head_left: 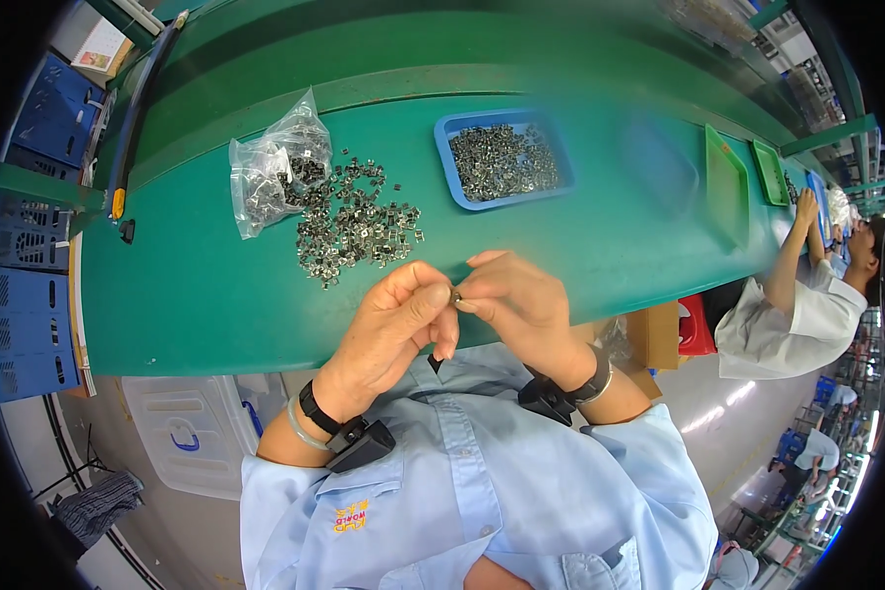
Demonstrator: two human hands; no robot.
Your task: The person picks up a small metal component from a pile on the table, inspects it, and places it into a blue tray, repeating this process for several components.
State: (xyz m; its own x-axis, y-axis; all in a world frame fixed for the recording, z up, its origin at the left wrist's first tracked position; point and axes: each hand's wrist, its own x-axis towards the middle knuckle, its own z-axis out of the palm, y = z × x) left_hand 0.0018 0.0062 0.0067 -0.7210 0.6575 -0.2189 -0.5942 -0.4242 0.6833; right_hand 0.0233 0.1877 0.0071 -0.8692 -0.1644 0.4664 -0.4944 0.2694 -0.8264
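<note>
Both my hands meet over the near edge of the green table, fingertips pinched together. Between them is a small dark metallic part (pixel 455 296), mostly covered by the fingers, so its exact kind cannot be made out. My left hand (pixel 395 323) is closed, thumb and forefinger on the part. From the other side my right hand (pixel 521 303) grips it in a pinch too. Just beyond my left hand lies a loose pile of small black-and-silver square metal parts (pixel 359 231). A clear plastic bag (pixel 283 162), partly filled with similar parts, leans at the pile's left.
A blue tray (pixel 497 205) full of small metal parts sits beyond my hands. Green trays (pixel 726 187) stand farther right, near a seated co-worker (pixel 796 315). Blue crates (pixel 34 334) stack at the left. Below the table is a clear lidded box (pixel 187 433).
</note>
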